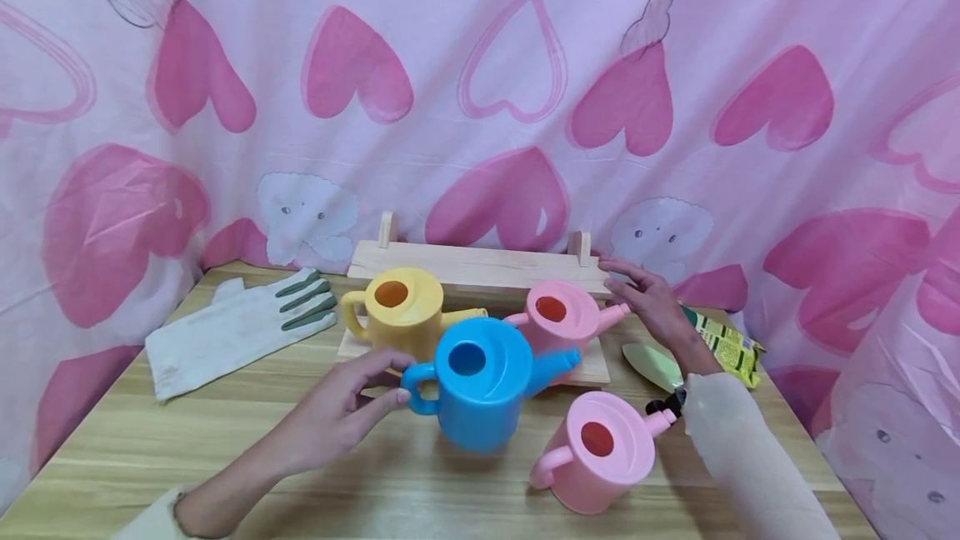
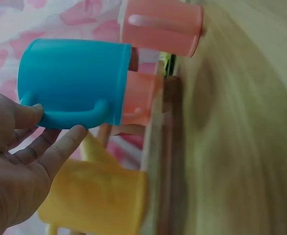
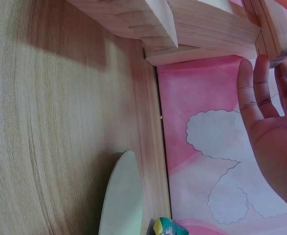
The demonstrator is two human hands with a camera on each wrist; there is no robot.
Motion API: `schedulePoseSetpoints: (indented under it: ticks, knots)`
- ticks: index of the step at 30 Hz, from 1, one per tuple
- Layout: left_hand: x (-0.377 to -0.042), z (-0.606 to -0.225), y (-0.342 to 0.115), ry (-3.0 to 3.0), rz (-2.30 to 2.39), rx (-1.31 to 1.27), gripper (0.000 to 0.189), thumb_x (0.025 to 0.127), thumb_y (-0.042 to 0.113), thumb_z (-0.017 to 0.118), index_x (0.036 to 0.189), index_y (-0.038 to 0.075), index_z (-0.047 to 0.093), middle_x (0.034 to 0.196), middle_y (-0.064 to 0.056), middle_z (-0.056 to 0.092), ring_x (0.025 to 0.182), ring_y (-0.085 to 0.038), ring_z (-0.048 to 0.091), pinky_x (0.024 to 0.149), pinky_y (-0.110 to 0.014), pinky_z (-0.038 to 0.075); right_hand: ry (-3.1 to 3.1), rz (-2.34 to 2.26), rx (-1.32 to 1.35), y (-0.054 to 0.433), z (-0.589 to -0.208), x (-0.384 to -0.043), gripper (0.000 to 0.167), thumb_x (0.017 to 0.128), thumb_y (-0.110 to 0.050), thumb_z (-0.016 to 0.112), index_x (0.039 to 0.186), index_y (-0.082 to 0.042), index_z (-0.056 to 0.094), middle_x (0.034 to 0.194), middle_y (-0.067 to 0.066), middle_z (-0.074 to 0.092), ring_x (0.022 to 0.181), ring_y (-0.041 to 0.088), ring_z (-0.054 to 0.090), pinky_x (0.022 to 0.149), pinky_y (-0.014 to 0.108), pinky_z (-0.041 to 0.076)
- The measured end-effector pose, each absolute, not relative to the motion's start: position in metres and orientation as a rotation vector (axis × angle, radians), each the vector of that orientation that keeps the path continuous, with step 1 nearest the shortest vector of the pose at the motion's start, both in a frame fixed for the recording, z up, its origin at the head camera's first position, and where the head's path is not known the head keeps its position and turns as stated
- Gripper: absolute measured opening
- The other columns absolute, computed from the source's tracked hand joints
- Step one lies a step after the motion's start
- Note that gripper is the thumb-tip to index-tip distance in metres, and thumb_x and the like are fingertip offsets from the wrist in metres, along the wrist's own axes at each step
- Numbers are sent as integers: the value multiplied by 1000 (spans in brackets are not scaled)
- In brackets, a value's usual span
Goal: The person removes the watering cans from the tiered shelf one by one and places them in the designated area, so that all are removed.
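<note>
My left hand point(image 1: 348, 407) pinches the handle of a blue watering can point(image 1: 483, 386) between thumb and fingers. The can is above the table, in front of a wooden stand point(image 1: 480, 261), its spout pointing right. On the stand's lower board are a yellow watering can point(image 1: 405, 319) and a pink watering can point(image 1: 564, 319), partly hidden by the blue one. At the right end of the upper board is my right hand point(image 1: 660, 311); its straight fingers point(image 3: 251, 95) touch the wood in the right wrist view. Another pink watering can point(image 1: 592, 457) stands on the table, front right.
White gloves with green fingertips point(image 1: 247, 323) lie at the left of the wooden table point(image 1: 390, 490). A pale green trowel blade point(image 1: 652, 365) and a yellow-green packet point(image 1: 723, 348) lie at the right, partly behind my right forearm. A heart-patterned curtain point(image 1: 480, 65) hangs behind.
</note>
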State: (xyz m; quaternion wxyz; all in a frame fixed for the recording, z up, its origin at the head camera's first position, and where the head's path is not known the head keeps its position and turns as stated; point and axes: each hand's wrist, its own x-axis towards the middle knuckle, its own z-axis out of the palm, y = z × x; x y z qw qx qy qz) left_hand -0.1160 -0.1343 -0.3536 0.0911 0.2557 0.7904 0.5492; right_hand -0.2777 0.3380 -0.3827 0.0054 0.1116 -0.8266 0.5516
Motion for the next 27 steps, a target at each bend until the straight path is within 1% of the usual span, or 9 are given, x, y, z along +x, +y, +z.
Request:
schedulePoseSetpoints:
  ticks: [4,7,9,13,16,21,27]
  knots:
    - [-116,-365,-131,2354,1612,770,21,104,16,64,125,17,61,121,-3,65,114,-26,64,88,-34,59,-2569,1747,370,339,-383,-277,51,105,-34,63,149,-10,54,162,9,37,107,13,68,86,29,59]
    - [-117,-373,-130,2375,1579,737,21,105,19,63,126,18,61,121,-2,65,113,-24,63,89,-33,59,-2566,1749,369,339,-383,-277,51,105,-34,63,149,-11,54,162,10,38,106,13,68,86,29,59]
    - [-117,-378,-129,2378,1564,721,21,105,20,62,126,19,61,121,-3,64,114,-24,62,90,-33,58,-2567,1747,365,339,-383,-277,51,105,-34,63,149,-11,54,162,10,38,107,12,68,86,29,59]
    - [-117,-387,-126,2367,1546,707,20,105,21,62,125,21,61,121,-1,64,118,-24,61,91,-34,58,-2562,1748,358,339,-382,-277,51,104,-34,64,149,-10,55,162,9,38,106,18,69,85,29,59]
    - [-117,-392,-123,2344,1540,718,19,106,21,61,124,20,61,122,-2,64,120,-26,61,93,-37,57,-2563,1744,356,339,-381,-277,51,104,-34,64,148,-10,55,162,9,37,106,20,69,85,29,59]
    - [-118,-399,-122,2294,1543,743,18,106,18,60,124,16,61,122,-5,64,120,-27,61,94,-40,57,-2587,1734,351,339,-381,-277,52,104,-36,64,149,-11,54,162,7,37,106,16,69,87,28,58]
    - [-119,-408,-123,2269,1535,739,16,106,17,60,122,16,61,122,-5,63,118,-26,62,93,-39,57,-2605,1709,335,338,-381,-278,53,104,-38,63,149,-12,54,162,7,38,111,35,67,86,27,58]
